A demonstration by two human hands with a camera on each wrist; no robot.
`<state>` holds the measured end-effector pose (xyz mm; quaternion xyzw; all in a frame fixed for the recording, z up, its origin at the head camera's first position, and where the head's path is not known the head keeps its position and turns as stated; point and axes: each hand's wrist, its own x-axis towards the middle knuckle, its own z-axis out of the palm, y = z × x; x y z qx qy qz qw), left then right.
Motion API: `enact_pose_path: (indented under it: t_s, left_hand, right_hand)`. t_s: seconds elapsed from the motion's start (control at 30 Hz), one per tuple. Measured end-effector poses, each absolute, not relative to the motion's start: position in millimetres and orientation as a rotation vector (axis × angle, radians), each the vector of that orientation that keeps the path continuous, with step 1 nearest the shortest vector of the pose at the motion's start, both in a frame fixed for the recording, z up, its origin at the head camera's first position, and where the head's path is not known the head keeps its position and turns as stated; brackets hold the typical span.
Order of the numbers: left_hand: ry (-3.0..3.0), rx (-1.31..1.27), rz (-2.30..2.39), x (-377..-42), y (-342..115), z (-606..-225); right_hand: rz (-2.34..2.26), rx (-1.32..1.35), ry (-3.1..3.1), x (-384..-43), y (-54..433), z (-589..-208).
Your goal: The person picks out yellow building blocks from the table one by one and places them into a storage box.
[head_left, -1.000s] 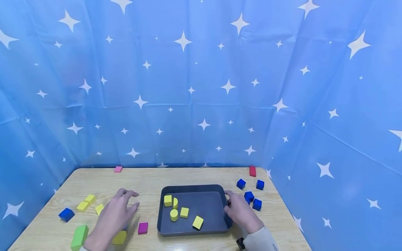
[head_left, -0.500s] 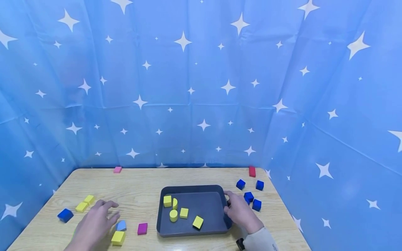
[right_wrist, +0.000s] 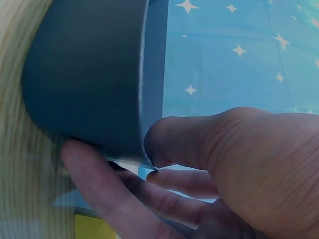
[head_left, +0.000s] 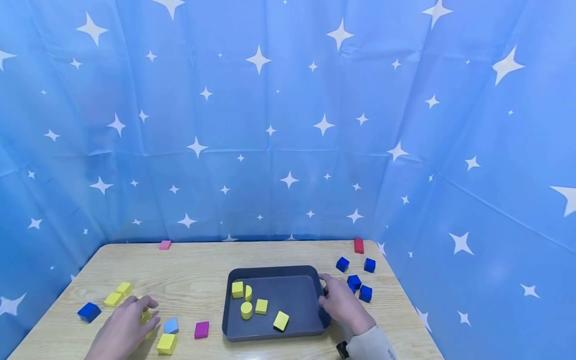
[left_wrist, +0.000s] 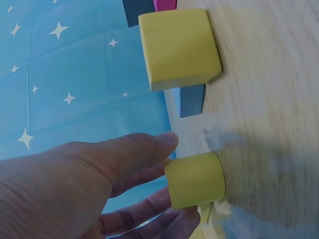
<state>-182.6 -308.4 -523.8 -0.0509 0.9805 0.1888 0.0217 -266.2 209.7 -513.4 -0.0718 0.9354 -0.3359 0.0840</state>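
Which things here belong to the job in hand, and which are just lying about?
Likely in the job:
Dark grey rectangular tray, gripped by the right hand
Five mixed-shape yellow blocks inside it
Yellow rounded block by the left hand
Loose yellow boxy blocks nearby

Apparently lying about:
Magenta rectangular block
Light blue angular block
Dark blue boxy blocks, both sides
Red rectangular block
Pink rectangular block

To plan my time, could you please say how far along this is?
Done, apparently: five yellow blocks in the tray. Under way: the left hand at another yellow block, the right hand gripping the tray. Likely left: that one and three more yellow blocks on the table.
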Motion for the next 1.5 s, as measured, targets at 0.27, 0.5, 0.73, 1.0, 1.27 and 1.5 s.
enact_pose_path:
  t_s: [0.27, 0.5, 0.73, 1.0, 1.27, 1.5]
  left_hand:
    - [2.986, -0.177, 0.574, -182.8, -307.0, -524.9]
    - [2.991, -0.150, 0.575, -184.3, -305.0, -524.2]
    - [3.001, -0.137, 0.585, -185.6, -302.0, -525.3]
    - [3.037, -0.112, 0.573, -186.4, -298.1, -525.4]
    - [3.023, -0.102, 0.581, -185.2, -295.8, -521.8]
    - [2.983, -0.107, 0.575, -185.4, -293.7, -520.2]
  right_hand:
    - [-1.008, -0.216, 2.784, -264.9, 210.9, -513.3]
    - [-1.011, -0.219, 2.781, -265.4, 210.9, -512.9]
    - [-1.018, -0.223, 2.782, -265.3, 210.2, -513.6]
    - [-0.999, -0.225, 2.799, -265.5, 210.7, -513.3]
    - [-0.996, -0.224, 2.803, -264.8, 209.9, -511.7]
    - [-0.989, -0.218, 2.805, -264.4, 209.7, -510.3]
